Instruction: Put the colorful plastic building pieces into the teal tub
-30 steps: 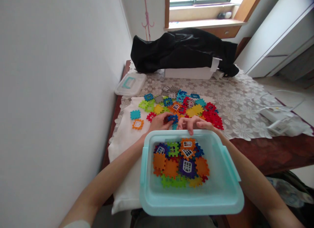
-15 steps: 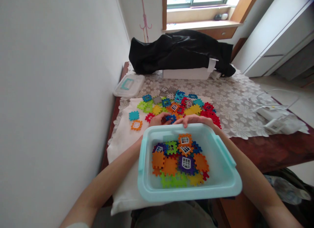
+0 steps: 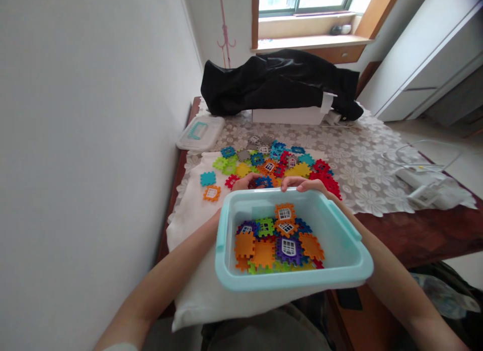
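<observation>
A teal plastic bin (image 3: 354,270) sits close in front of me, holding several colourful interlocking tiles (image 3: 277,242). Just past its far rim lies a loose pile of the same tiles (image 3: 298,168) on a white cloth (image 3: 192,215). My left hand (image 3: 245,182) is curled at the near edge of the pile, its fingers against a blue tile (image 3: 264,181). My right hand (image 3: 305,184) is beside it, fingers bent together over the bin's far rim. The rim hides the lower part of both hands.
A teal tile (image 3: 208,178) and an orange tile (image 3: 212,193) lie apart on the left. A clear lid (image 3: 201,132), a black garment (image 3: 279,84) on a white box (image 3: 289,115), and a power strip with cables (image 3: 426,187) are on the table. A white wall runs along the left.
The bin has tipped so its near rim sits higher in view. Both hands have drawn back toward the bin's far rim and are more hidden behind it.
</observation>
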Action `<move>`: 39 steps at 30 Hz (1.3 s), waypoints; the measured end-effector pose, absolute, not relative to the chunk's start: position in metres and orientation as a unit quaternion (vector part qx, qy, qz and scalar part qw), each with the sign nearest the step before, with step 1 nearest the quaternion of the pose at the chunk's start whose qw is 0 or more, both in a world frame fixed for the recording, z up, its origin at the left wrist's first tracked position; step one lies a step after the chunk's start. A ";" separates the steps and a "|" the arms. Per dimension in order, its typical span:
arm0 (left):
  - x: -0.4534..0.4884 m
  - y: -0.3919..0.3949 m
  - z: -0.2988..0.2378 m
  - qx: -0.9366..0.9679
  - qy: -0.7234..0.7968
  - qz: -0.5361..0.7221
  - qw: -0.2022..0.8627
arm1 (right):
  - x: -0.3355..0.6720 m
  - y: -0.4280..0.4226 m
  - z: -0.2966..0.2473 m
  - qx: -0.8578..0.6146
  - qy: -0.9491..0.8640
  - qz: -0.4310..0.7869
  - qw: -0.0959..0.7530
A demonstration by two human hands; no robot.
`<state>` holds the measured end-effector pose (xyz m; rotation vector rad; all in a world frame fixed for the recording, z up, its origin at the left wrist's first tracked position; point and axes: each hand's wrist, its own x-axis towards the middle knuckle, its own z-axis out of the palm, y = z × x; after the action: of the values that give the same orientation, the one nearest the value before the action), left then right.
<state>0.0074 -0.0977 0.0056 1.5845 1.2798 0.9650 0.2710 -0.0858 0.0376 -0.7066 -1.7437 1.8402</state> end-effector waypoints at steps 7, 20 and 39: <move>0.011 -0.090 -0.007 0.627 0.526 0.394 0.419 | 0.265 -0.116 0.047 -0.247 -0.620 0.663 0.340; 0.008 -0.077 -0.024 0.574 0.509 0.433 0.473 | 0.252 -0.109 0.058 -0.292 -0.702 0.573 0.306; -0.006 -0.084 0.004 0.639 0.499 0.406 0.423 | 0.248 -0.112 0.065 -0.297 -0.654 0.621 0.313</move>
<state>-0.0056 -0.0836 0.0041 1.5996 1.2482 1.0156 0.2477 -0.1125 0.0647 -0.7844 -1.7243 1.6375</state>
